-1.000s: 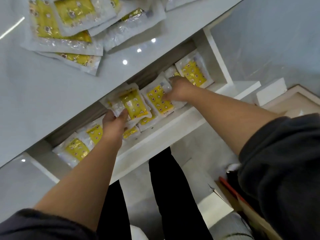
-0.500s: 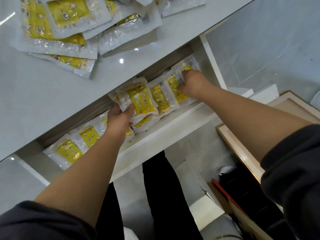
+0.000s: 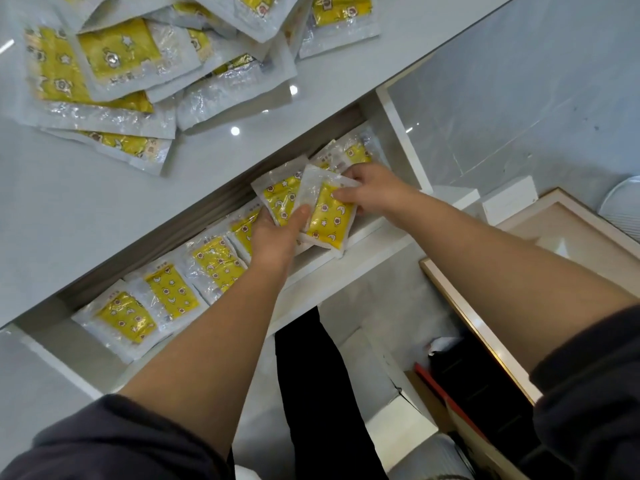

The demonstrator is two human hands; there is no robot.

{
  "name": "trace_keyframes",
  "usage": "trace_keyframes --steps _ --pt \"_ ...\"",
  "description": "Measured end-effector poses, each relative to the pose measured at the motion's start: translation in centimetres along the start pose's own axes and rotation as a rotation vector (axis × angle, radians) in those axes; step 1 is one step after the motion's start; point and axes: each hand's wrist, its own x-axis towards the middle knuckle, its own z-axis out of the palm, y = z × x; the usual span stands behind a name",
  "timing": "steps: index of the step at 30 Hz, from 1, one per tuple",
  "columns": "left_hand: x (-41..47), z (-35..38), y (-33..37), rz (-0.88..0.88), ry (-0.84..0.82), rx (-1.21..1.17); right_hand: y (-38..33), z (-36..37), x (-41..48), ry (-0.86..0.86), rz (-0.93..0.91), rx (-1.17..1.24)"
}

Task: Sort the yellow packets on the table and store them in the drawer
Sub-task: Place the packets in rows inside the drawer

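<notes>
A white drawer stands pulled out under the table. Several yellow packets lie in a row inside it, such as one at the left end and one at the right end. My left hand holds a small fan of packets over the drawer, thumb on top. My right hand pinches the front packet of that fan at its upper edge. A loose pile of yellow packets lies on the table at the upper left.
The table's front edge runs diagonally above the drawer. A light wooden frame leans on the floor at the right, beside a white block. My dark trouser legs stand below the drawer front.
My right hand has left the packets at the drawer's right end and come left to pinch the front packet in my left hand. The left hand has risen slightly with its packets.
</notes>
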Motion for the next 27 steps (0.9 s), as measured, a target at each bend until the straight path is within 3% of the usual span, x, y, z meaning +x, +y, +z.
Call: trace_keyframes --steps 6,14,16,18,22,24,27 --pt "1.1 0.0 -0.3 -0.055 -0.002 0.090 -0.6 -2.5 1.6 0.275 -0.192 -0.417" --pt "1.0 -0.2 -0.2 -0.071 -0.012 0.082 -1.8 -1.8 3.2 0.401 -0.464 -1.226" --pt "0.9 0.0 -0.3 -0.064 -0.024 0.065 -1.8 -1.6 3.0 0.456 -0.511 -1.203" --pt "0.7 0.3 -0.1 -0.052 -0.031 0.062 -1.9 -1.9 2.3 0.462 -0.500 -1.035" --pt "0.6 1.2 0.2 -0.092 -0.094 0.041 -1.5 -2.0 0.9 0.155 -0.214 -0.435" --pt "0.5 2.0 0.4 -0.095 -0.118 0.052 -0.7 -1.9 0.8 0.024 -0.108 -0.369" --pt "1.0 3.0 0.5 -0.045 -0.086 0.149 0.6 -1.7 1.2 0.075 -0.086 -0.392"
